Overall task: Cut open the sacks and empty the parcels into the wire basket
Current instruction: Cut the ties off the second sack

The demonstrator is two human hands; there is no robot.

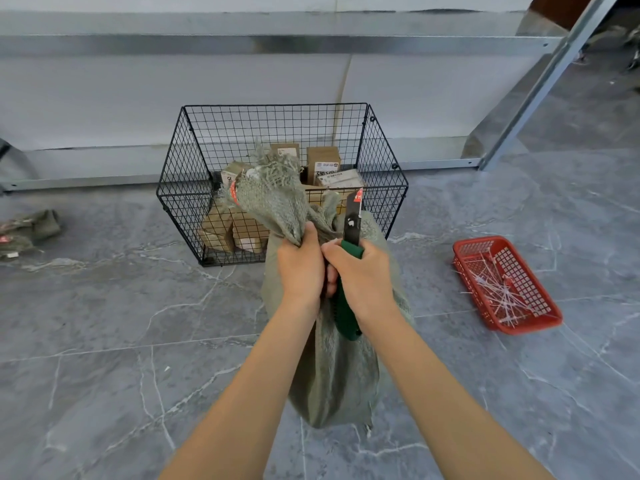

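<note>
Both my hands are full: my left hand (299, 268) grips the bunched neck of the green sack (336, 375), and my right hand (363, 277) is wrapped round a green-handled knife (352, 223), blade end pointing up. The sack stands on the floor just before the wire basket (187, 161), at its front right corner; parcels (322, 161) lie inside.

One head-worn wide-angle view looks forward and down onto the floor (104, 375), close above the left hand (299, 268) and right hand (363, 275); the wire basket (180, 168) stands farther off at 12 o'clock.
</note>
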